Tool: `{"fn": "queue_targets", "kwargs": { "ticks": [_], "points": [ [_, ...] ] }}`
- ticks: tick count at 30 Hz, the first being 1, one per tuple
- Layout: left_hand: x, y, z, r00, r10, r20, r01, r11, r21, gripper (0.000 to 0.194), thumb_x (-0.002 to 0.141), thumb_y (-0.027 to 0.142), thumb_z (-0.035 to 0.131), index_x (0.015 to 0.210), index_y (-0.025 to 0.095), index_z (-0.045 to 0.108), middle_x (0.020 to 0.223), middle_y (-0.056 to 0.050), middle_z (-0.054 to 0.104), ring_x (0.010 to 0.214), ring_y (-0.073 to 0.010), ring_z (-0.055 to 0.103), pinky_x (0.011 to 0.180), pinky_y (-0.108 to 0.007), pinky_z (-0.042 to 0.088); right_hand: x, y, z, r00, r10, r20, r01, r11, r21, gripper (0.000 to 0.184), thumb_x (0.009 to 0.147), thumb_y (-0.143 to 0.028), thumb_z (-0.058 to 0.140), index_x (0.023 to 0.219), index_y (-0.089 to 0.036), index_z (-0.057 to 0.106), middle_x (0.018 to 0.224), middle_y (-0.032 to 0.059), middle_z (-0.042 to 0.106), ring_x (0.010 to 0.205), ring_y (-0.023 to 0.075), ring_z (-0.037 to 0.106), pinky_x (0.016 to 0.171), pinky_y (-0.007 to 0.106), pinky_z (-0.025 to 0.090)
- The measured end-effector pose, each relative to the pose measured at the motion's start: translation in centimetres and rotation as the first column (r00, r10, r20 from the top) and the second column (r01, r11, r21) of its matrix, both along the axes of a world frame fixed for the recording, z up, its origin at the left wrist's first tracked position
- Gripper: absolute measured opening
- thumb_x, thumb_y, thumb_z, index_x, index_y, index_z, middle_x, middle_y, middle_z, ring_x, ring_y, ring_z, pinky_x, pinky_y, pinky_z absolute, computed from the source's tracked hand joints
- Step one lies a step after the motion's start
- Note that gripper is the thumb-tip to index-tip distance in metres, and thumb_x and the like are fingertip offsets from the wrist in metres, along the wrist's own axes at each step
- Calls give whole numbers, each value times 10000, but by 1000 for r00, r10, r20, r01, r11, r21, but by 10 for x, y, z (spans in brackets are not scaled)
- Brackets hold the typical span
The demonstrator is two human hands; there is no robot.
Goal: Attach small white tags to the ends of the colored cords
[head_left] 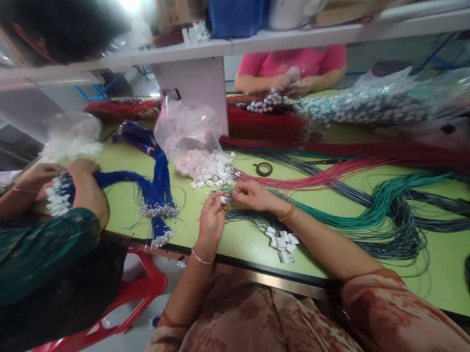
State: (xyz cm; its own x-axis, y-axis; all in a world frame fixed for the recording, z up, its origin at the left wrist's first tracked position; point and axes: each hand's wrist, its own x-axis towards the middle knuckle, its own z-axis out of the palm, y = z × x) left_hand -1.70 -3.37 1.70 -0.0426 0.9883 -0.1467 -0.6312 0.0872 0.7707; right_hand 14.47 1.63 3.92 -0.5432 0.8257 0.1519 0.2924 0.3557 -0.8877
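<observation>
Between the thumb and fingers of my left hand (212,215) is a small white plastic connector (223,199). Close beside it on the right, my right hand (255,199) is pinched on a thin wire whose end runs toward the connector. Whether the wire sits inside the connector is too small to tell. Green wires (344,216) and dark grey wires (402,228) stretch away to the right from under my right forearm. Below my right wrist lies a small heap of white connectors (281,242) with wires attached. Just beyond my hands is a pile of loose white connectors (208,167) spilling from a clear plastic bag (190,122).
A roll of dark tape (264,169) lies near pink wires (312,178). At left, a co-worker's arms (83,190) handle white connectors near blue wire bundles (159,176). Another person in pink (291,66) works opposite. A shelf (225,47) crosses above; a red stool (145,280) stands at left.
</observation>
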Motion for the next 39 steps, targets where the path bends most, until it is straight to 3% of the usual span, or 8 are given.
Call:
{"fn": "queue_targets", "kwargs": {
  "ticks": [10,15,18,24,27,30,36,39],
  "points": [
    [13,-3,0,983,68,-173,-64,998,29,234,687,256,775,888,155,707,772,-12,649,646,-80,512,641,-219,406,-5,-9,-5,989,-142,39,143,990,-9,246,793,-310,503,600,-165,460,549,-46,415,534,77,343,514,219,241],
    [21,0,1,984,110,-138,-112,994,-3,265,658,262,786,891,156,718,732,-1,638,636,-77,511,623,-211,402,-4,-16,-3,993,-114,28,111,989,97,232,836,-312,478,660,-162,495,588,-35,468,554,85,370,539,222,257],
    [27,4,1,986,104,-132,-105,994,-7,266,661,254,784,899,155,720,741,-7,647,635,-77,516,617,-209,399,0,-19,-1,979,-180,94,161,971,179,224,822,-289,495,636,-164,482,558,-39,458,533,83,353,533,229,232],
    [30,13,-8,990,55,-129,-65,995,-75,231,678,227,766,888,139,728,793,-37,679,618,-69,506,584,-204,379,17,15,-1,961,-198,193,159,967,200,264,878,-320,453,725,-148,582,696,18,609,623,114,474,581,226,305],
    [25,18,-13,993,39,-111,-56,987,-149,199,671,195,764,855,131,726,795,-44,684,611,-63,509,578,-197,381,25,44,-6,801,-435,411,333,895,297,194,846,-300,524,827,-154,651,812,74,668,692,152,519,606,251,301],
    [20,21,-16,995,26,-101,-43,983,-176,189,670,173,757,851,131,727,795,-43,688,628,-64,531,591,-190,396,28,60,-13,670,-465,578,315,884,345,162,820,-259,548,831,-156,673,864,119,684,713,179,533,601,276,274],
    [19,19,-19,993,12,-120,-31,987,-155,217,665,179,758,875,135,727,835,-53,699,668,-81,552,623,-209,406,41,55,-15,719,-474,509,311,874,374,171,850,-237,489,823,-150,634,837,113,668,716,181,517,616,278,279],
    [20,17,-18,991,-8,-135,-9,992,-129,230,680,207,754,900,146,723,864,-54,701,678,-83,552,630,-209,405,43,50,-9,827,-432,361,313,886,342,158,848,-242,480,809,-150,602,742,65,632,651,153,487,606,263,293]
  ]
}}
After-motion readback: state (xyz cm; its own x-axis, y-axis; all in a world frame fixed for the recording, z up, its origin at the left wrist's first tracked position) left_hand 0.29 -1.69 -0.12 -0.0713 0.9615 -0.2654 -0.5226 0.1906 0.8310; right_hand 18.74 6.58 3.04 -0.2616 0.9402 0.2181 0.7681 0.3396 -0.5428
